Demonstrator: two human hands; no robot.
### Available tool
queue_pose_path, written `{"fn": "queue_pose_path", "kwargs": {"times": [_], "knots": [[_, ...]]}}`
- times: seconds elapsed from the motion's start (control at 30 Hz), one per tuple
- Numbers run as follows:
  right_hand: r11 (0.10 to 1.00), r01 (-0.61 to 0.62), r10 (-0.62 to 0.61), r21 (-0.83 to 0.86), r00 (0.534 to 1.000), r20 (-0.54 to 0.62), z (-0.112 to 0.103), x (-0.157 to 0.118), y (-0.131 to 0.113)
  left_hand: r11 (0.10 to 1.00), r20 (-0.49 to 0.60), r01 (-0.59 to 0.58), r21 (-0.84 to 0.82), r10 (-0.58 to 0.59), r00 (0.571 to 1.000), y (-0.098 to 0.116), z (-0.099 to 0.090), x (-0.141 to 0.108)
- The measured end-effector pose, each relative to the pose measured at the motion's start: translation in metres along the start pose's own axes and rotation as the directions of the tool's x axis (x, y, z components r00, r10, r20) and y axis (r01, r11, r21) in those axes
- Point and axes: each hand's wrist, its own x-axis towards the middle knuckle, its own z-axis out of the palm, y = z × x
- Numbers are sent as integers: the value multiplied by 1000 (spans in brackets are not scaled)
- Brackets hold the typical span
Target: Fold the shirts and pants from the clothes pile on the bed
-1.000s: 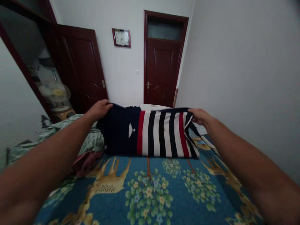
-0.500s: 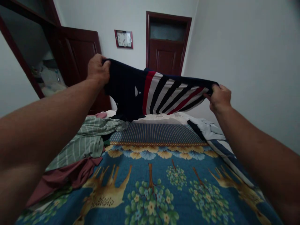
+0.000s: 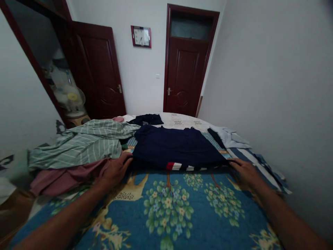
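Observation:
A navy garment (image 3: 177, 144) lies spread across the patterned blue bedcover (image 3: 197, 215), its near edge stretched between both hands. Red, white and dark stripes show in a narrow strip under that edge. My left hand (image 3: 119, 169) is closed on the garment's near left corner, and my right hand (image 3: 244, 169) is closed on its near right corner. The fingertips are partly hidden by the cloth.
Green striped cloth (image 3: 85, 142) and a pink cloth (image 3: 65, 177) are heaped at the left. Light grey clothing (image 3: 229, 137) and a blue-and-white striped piece (image 3: 252, 166) lie at the right. Another dark garment (image 3: 147, 119) rests at the far side.
Both hands have come down from in front of the wall and doors to the bed, bringing the garment with them. Its navy side now faces up, and the stripes are mostly hidden.

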Motion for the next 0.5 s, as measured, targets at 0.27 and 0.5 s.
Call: {"fn": "queue_pose_path", "kwargs": {"times": [0.27, 0.5], "knots": [[978, 131, -117, -160, 988, 96, -14, -24, 6, 997, 34, -74, -7, 74, 997, -8, 7, -26], [956, 202, -160, -214, 967, 196, -41, -46, 19, 992, 183, -119, 39, 110, 977, -7, 2, -63]]}}
